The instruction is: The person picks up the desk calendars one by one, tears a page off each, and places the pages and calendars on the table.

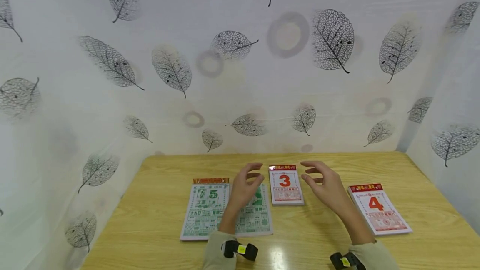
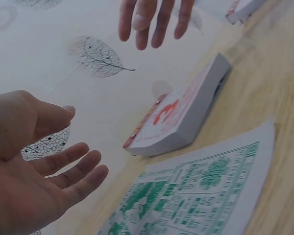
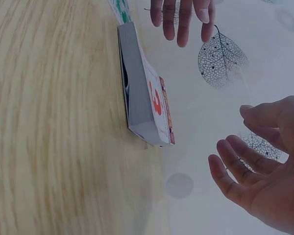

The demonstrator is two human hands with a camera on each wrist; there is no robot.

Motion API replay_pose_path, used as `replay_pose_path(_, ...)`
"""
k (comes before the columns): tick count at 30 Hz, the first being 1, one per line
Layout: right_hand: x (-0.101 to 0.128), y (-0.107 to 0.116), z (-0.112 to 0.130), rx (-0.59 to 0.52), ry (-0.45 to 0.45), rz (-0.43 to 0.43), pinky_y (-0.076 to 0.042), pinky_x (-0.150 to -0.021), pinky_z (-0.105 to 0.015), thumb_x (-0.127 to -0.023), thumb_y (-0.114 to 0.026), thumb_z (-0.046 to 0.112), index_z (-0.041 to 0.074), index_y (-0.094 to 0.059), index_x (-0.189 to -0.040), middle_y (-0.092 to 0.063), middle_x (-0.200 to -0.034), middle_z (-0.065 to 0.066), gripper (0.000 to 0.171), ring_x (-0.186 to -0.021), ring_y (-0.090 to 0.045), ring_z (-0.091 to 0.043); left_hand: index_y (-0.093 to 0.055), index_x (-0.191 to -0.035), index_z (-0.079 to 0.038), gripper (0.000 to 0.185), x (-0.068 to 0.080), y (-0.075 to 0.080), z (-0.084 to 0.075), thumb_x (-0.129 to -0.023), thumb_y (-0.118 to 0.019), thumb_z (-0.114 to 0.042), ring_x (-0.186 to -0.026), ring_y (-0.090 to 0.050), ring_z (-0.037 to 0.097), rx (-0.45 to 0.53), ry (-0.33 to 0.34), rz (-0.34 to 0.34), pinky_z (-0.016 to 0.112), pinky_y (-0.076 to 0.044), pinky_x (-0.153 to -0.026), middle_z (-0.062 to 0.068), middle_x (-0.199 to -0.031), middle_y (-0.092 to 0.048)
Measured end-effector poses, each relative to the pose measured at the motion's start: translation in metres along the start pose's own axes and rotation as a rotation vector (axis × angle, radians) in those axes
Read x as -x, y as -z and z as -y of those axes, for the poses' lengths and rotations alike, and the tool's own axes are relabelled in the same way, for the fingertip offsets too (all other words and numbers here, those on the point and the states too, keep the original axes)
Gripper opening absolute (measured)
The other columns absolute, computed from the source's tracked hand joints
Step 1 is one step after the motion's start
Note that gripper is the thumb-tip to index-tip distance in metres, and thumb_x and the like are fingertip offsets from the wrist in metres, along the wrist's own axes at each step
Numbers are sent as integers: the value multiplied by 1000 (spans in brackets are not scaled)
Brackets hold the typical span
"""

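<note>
In the head view, a thick tear-off calendar block with a red 3 and a red-gold header lies on the table between both hands. My left hand is raised to its left, fingers loosely bent and holding nothing, and covers part of a green-printed calendar sheet. To the right of the block, my right hand hovers with relaxed fingers, also holding nothing. Both wrist views show the block apart from the fingers, its pages seen edge-on, with the left hand and right hand in the air.
A green-printed calendar showing 5 lies at the left, beside the partly covered sheet. Another block calendar with a red 4 lies at the right. The wood-grain table meets a leaf-patterned wall covering at the back.
</note>
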State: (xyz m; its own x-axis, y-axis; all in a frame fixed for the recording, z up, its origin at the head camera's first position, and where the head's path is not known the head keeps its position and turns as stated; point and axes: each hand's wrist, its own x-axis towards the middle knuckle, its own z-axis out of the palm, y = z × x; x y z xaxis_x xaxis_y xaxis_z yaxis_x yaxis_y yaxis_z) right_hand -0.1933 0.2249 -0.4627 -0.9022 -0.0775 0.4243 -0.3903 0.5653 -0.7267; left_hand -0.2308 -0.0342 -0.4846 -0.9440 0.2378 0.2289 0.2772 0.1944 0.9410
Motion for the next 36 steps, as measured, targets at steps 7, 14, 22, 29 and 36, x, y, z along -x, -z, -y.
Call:
replay_pose_path(7,2,-6,-8,-17,-16,6,-62,-81,-46,-94,-70,-1,0,-63,-131,-64,-130,-19,37,-107,-66,-44,-59,-138,-7,40,6,-11,2,-99,-66,-10,-122,-60,37,10,43,-17,43,-56,-98,18,-140,-56)
replay_pose_path(14,6,-10,-15,-27,-36,29,-62,-83,-45,-94,-70,-2,-1,-62,-132,-64,-130,-20,39,-108,-65,-43,-61,-136,-7,38,9,-17,7,-98,-66,-7,-121,-60,38,-15,61,-23,41,-57,-97,16,-138,-58)
replay_pose_path(22,7,-15,-22,-37,-51,40,-63,-82,-44,-94,-71,-2,-3,-60,-132,-62,-130,-23,40,-107,-66,-44,-63,-135,-6,37,10,-25,8,-98,-66,-4,-122,-60,34,-51,97,-14,36,-57,-97,15,-139,-59)
replay_pose_path(29,6,-15,-20,-29,-115,115,-61,-85,-46,-93,-72,-2,-3,-57,-136,-57,-133,-28,46,-111,-63,-45,-62,-138,-6,42,8,-28,5,-96,-68,-3,-124,-60,35,-58,116,2,36,-56,-98,14,-140,-59)
replay_pose_path(36,8,-17,-23,-49,-179,182,-60,-89,-45,-92,-72,-1,-5,-53,-140,-54,-133,-32,52,-112,-62,-46,-61,-139,-2,54,12,-26,6,-88,-79,-2,-122,-61,38,-60,135,30,32,-58,-93,23,-132,-62)
